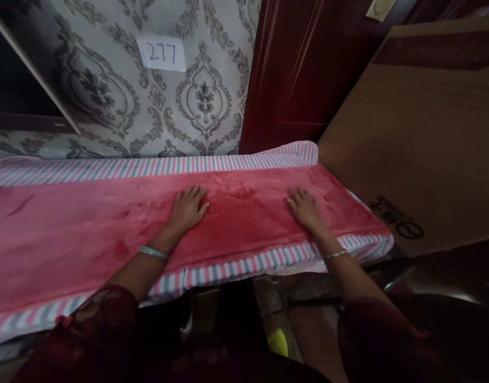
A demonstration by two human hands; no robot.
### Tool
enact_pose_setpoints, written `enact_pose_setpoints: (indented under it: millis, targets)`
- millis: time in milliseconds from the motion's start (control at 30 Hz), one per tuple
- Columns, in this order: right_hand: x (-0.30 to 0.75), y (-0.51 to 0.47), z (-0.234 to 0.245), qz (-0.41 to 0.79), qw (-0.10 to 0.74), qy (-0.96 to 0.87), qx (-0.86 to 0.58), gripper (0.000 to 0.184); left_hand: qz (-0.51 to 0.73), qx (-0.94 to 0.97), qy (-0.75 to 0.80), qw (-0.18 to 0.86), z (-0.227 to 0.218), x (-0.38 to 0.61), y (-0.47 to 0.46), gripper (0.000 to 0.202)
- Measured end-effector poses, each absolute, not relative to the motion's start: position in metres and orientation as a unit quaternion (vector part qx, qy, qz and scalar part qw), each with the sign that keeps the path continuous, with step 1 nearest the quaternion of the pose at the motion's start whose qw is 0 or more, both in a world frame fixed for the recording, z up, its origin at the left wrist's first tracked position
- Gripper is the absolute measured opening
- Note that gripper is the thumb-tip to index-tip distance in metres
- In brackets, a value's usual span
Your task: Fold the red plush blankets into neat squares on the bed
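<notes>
A long pinkish-red plush cover (244,218) lies spread over a narrow surface, on top of a striped pink, grey and white cloth (228,272) that shows along both long edges. My left hand (187,207) rests flat on the plush near its middle, fingers apart. Farther right, my right hand (304,206) lies palm down on the same plush, its fingers spread and slightly blurred. Neither hand holds anything. Darker patches and faint creases mark the pile around and between them.
Behind the surface stands a patterned wall (204,101) bearing a paper label (162,53) marked 277. A dark red door (288,69) is to its right. One large cardboard box (423,138) leans at the right end. Something yellow (277,342) lies below.
</notes>
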State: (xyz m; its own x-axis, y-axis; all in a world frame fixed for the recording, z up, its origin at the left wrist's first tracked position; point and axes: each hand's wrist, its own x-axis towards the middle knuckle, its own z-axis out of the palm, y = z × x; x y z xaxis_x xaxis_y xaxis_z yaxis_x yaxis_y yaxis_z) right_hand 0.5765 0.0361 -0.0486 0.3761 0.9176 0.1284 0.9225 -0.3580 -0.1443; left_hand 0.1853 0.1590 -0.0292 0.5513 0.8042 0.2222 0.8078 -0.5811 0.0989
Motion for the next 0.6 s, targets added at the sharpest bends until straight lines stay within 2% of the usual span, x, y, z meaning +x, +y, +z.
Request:
enact_pose_setpoints:
  millis: [167, 300, 500, 600]
  targets:
    - [0.496, 0.028, -0.059, 0.041, 0.103, -0.690, -0.716, 0.062, -0.088, -0.888, -0.450, -0.030, -0.021, 0.187, 0.155, 0.058]
    - [0.485, 0.022, -0.063, 0.040, 0.091, -0.695, -0.712, 0.059, -0.043, -0.903, -0.423, -0.063, -0.026, 0.182, 0.131, 0.067]
    - [0.473, 0.003, -0.059, 0.059, 0.087, -0.691, -0.716, 0.058, -0.025, -0.936, -0.337, -0.103, -0.042, 0.148, 0.066, 0.059]
    - [0.453, -0.018, -0.059, 0.068, 0.101, -0.722, -0.682, 0.058, -0.048, -0.941, -0.324, -0.086, -0.045, 0.134, 0.040, 0.061]
